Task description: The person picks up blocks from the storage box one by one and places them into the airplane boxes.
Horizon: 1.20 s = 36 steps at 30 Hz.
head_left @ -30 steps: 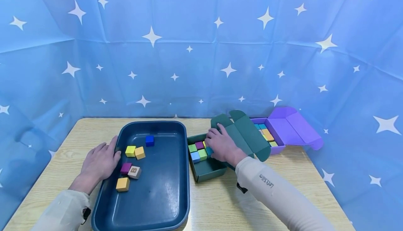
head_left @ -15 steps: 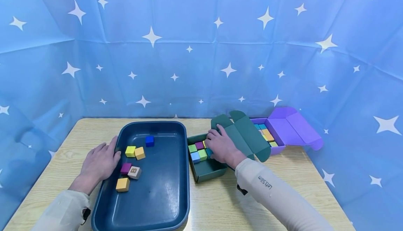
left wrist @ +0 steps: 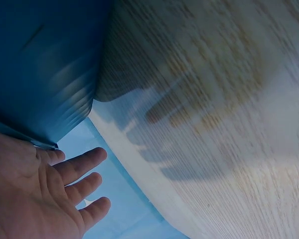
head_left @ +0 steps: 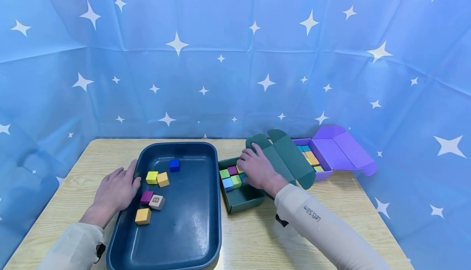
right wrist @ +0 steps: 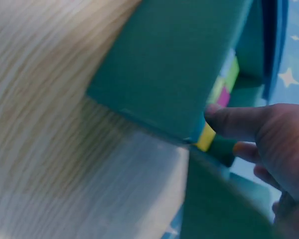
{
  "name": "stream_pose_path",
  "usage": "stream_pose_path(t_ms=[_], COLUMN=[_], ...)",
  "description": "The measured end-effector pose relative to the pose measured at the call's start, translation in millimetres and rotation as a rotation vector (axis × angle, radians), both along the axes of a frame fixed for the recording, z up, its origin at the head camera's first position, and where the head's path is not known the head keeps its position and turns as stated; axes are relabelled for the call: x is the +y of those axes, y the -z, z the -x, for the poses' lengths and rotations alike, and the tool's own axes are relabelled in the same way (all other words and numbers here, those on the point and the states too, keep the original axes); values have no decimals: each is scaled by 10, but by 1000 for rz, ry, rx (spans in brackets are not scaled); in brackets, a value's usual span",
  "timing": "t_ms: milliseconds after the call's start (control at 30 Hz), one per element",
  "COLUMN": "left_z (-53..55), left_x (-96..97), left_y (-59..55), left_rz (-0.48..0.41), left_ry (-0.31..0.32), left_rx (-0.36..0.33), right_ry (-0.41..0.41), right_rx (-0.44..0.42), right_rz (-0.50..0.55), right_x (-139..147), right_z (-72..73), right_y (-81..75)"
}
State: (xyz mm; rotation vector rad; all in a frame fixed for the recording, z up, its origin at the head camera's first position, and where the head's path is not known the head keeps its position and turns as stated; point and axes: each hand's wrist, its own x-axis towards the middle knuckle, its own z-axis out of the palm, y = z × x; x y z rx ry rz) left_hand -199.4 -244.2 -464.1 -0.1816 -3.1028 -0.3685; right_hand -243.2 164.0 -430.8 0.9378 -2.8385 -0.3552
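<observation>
My left hand (head_left: 117,188) rests against the left rim of a dark blue tray (head_left: 191,237); in the left wrist view its fingers are spread beside the tray's outer wall. Inside the tray lie several cubes, among them a blue cube (head_left: 174,165), a purple cube (head_left: 146,197) and a wooden cube marked B (head_left: 156,202). My right hand (head_left: 257,170) reaches into a green box (head_left: 244,202), its thumb (right wrist: 234,121) extended over the packed cubes, near a yellow cube (right wrist: 206,138). Fingers partly cover the back cubes; no cube shows lifted between them.
Behind the right hand, the green lid (head_left: 283,159) is folded back. A purple box (head_left: 324,175) with several cubes stands farther right, its lid (head_left: 344,149) folded outward. A blue star-patterned curtain (head_left: 220,78) hangs behind the wooden table (head_left: 254,241).
The right hand has shifted very slightly within the green box. The left hand, tray and cubes have stayed in place.
</observation>
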Motion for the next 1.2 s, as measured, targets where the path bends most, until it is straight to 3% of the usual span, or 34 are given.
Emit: stream_pose_path(t_ms=[267,433,667,1200], left_z=[-1,-1,0,21], left_x=[-6,-8,-6,-13], left_y=[-9,-13,-16,7], left_rz=[-2,5,9,2], left_ry=[2,3,1,0], left_rx=[3,10,-1,-6], right_ry=[-15,-24,9,105], right_rx=[-1,-13,-53,-152], right_rz=[121,132,24,58], right_x=[-265,-524,-984,-1733], right_z=[-27,-8,59,271], right_y=[-274,-336,-310,-103])
